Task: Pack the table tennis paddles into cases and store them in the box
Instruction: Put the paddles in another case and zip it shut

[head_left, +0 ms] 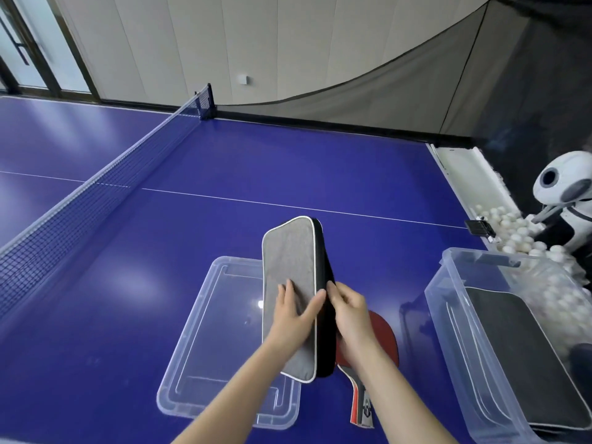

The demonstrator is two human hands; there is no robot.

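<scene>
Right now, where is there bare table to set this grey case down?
Open blue table lies between the net and the lid, and beyond the lid up to the white centre line. Crowded: the gap between lid and box, where the paddle lies.

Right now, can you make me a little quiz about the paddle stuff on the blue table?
1. True or false: the red paddle is inside the grey case.
2. Where is the clear lid? A) on the floor B) flat on the table C) hanging on the net
3. Fill in: the clear box already holds one dark ____.
Key: 1 false, it lies on the table, and the right hand pinches the grey case. 2 B. 3 case (the dark case).
</scene>
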